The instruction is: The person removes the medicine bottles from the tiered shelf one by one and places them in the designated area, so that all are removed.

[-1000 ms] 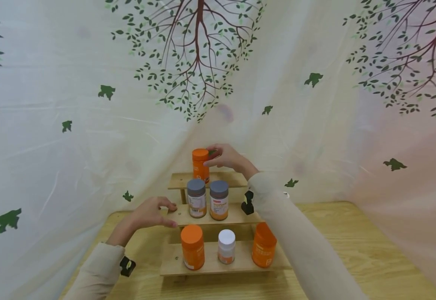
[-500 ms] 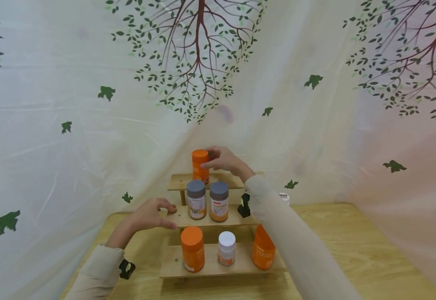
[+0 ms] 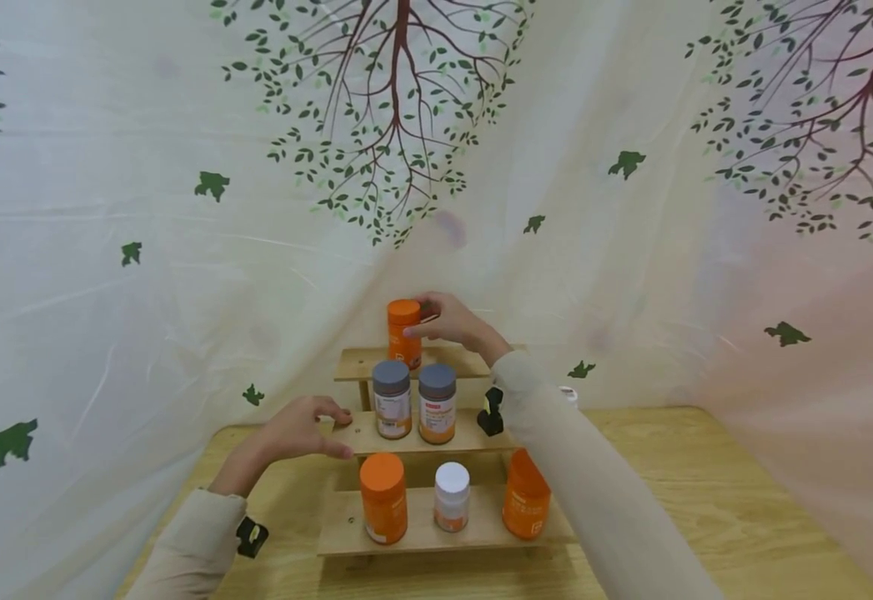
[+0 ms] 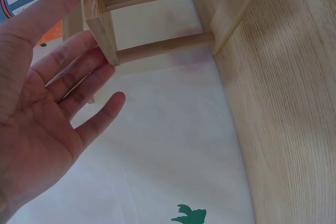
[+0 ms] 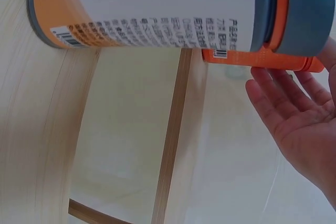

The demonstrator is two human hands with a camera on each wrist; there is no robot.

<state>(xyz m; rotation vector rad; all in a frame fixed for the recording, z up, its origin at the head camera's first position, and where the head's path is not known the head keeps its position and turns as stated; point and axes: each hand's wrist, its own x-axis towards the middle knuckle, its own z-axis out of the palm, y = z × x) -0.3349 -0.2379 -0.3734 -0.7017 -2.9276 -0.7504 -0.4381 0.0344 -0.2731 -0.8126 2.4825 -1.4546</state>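
Orange bottle [image 3: 403, 332] upright on the top step of the wooden tiered shelf [image 3: 436, 433], left of that step's middle, touched at cap and upper side by the right hand [image 3: 451, 321]. Fingers loosely spread against it in the right wrist view [image 5: 294, 124], not wrapped round.

Leftmost: draped curtain [image 3: 106, 250] with tree and leaf print, close behind and beside the shelf. Then the left hand [image 3: 297, 429], fingers straight and slightly apart, tips touching the left end of the middle step; in the left wrist view the palm [image 4: 47, 108] open against the step's corner post.

On the middle step, two grey-capped bottles [image 3: 393, 398] [image 3: 437, 402] side by side, touching or nearly so, directly in front of and below the orange bottle. On the bottom step, an orange jar [image 3: 383, 497] at left, a small white-capped bottle [image 3: 451, 496] in the middle, another orange jar [image 3: 526, 493] at right, partly hidden by the right sleeve [image 3: 586, 492].

Bare room on the top step only to the right of the orange bottle, under the right wrist. Left edge of that step near the bottle. Curtain tight behind. Right of the shelf, open wooden tabletop [image 3: 706, 483] out to the curtain's fold; a small white cap [image 3: 569, 392] just visible behind the right forearm.
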